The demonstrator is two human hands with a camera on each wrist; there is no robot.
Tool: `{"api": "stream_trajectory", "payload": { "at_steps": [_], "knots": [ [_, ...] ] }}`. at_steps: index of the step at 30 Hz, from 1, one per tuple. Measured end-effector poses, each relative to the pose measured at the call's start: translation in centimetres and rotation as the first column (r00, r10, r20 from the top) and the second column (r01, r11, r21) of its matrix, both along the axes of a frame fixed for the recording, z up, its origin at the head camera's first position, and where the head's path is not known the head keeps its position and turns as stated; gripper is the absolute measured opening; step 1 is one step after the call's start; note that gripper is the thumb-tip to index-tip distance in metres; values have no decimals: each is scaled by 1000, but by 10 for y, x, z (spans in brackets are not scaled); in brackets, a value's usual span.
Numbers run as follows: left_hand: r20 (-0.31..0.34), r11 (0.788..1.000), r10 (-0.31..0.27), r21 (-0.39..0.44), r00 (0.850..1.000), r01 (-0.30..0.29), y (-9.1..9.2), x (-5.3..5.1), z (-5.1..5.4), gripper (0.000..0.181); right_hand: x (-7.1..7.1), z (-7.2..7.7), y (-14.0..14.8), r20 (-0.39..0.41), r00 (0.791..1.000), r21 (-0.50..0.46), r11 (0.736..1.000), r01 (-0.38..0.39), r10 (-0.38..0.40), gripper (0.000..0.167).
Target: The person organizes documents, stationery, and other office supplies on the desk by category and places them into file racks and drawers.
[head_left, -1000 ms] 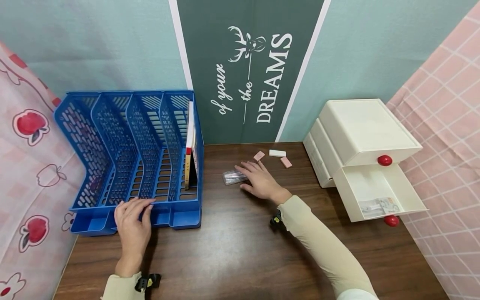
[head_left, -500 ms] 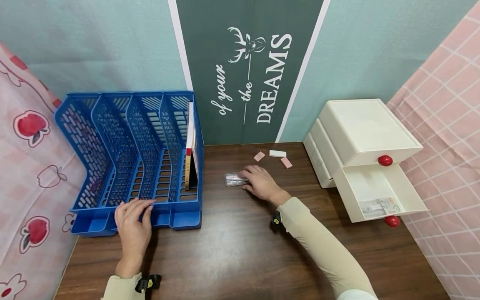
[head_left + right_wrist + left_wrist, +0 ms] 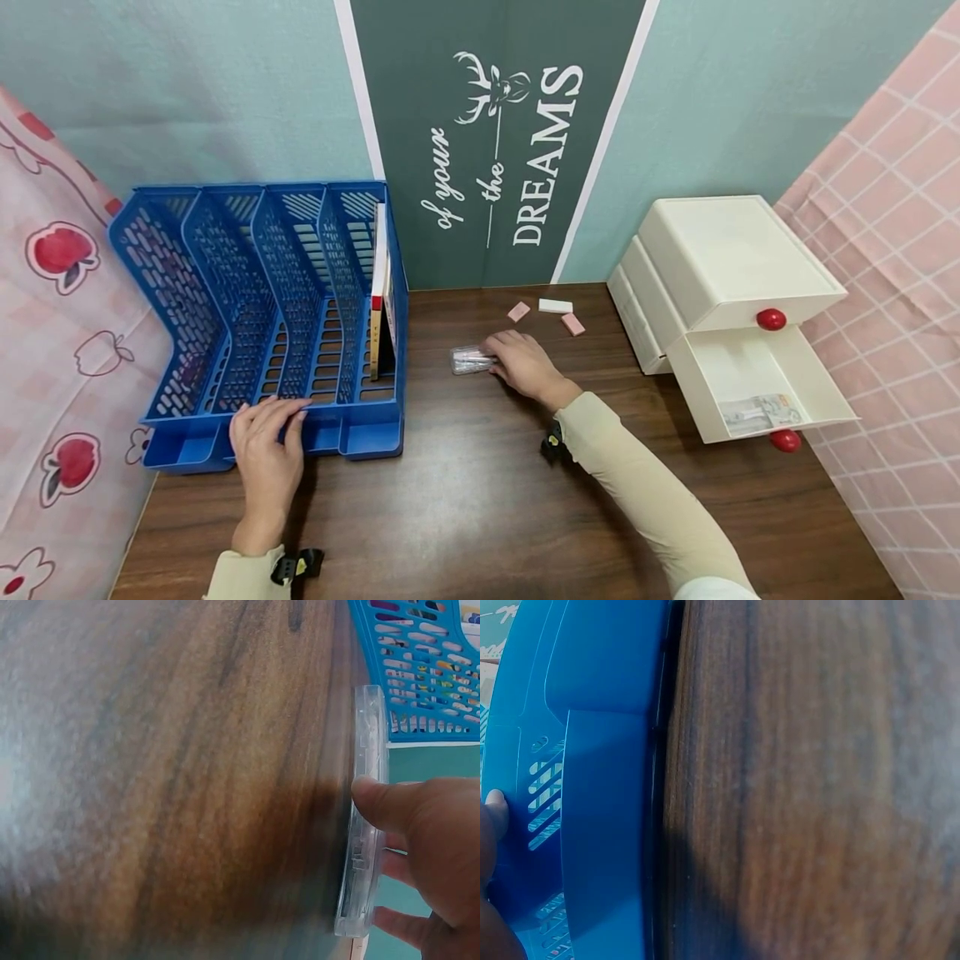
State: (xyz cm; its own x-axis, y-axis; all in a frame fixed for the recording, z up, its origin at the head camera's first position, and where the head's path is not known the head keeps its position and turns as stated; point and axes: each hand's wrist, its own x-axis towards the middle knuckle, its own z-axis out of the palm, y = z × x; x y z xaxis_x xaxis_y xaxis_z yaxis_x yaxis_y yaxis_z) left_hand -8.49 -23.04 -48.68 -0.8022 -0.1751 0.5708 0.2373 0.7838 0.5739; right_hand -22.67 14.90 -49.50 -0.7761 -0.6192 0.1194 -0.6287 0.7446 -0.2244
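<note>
Two hands are busy around the blue rack. The left hand grips the rack's front edge, fingers laid over it, seemingly as a brace. On the table, right of the rack and near it, is the clear case; the right hand pinches it, thumb on one side, fingers on the other, at the end away from the rack. Taking hold of the case looks to be the step in hand. The next move likely calls for a firm, level pinch, since smooth plastic could slip, and clearance from the rack.
</note>
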Motion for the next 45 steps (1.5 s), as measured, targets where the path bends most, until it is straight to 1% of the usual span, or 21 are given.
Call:
{"api": "stream_trajectory", "payload": {
  "at_steps": [8, 13, 16, 21, 25, 27, 30, 39, 45],
  "knots": [
    [-41, 1000, 7, 24, 999, -6, 2, -2, 1, 15, 1, 2, 0, 34, 999, 8, 1000, -17, 17, 43],
    [-72, 999, 8, 46, 997, -5, 5, -2, 3, 18, 1, 9, 1, 25, 999, 24, 999, -30, 30, 43],
    [-71, 999, 7, 41, 997, -4, 5, -2, 3, 18, 1, 15, 2, 12, 999, 23, 999, -34, 33, 43],
    [-32, 1000, 11, 26, 999, -10, 2, -1, 2, 15, 5, 30, 5, -10, 999, 27, 999, -46, 46, 43],
    [2, 1000, 7, 9, 1000, -7, 1, -1, 3, 12, 11, 45, 9, -17, 998, 30, 998, -60, 61, 44],
    [8, 1000, 4, 4, 1000, -4, 1, 0, 3, 12, 15, 52, 12, -17, 998, 29, 997, -66, 67, 44],
    [9, 1000, -1, 4, 1000, 1, 1, 0, 2, 11, 21, 62, 16, -25, 997, 25, 997, -75, 76, 45],
    [2, 1000, 6, 11, 1000, -6, 0, 1, 1, 11, 38, 93, 35, -49, 994, -26, 994, -103, 101, 47],
    [-31, 1000, 6, 17, 999, -6, 2, -1, 1, 15, 48, 113, 51, -69, 991, -43, 992, -120, 117, 49]
  ]
}}
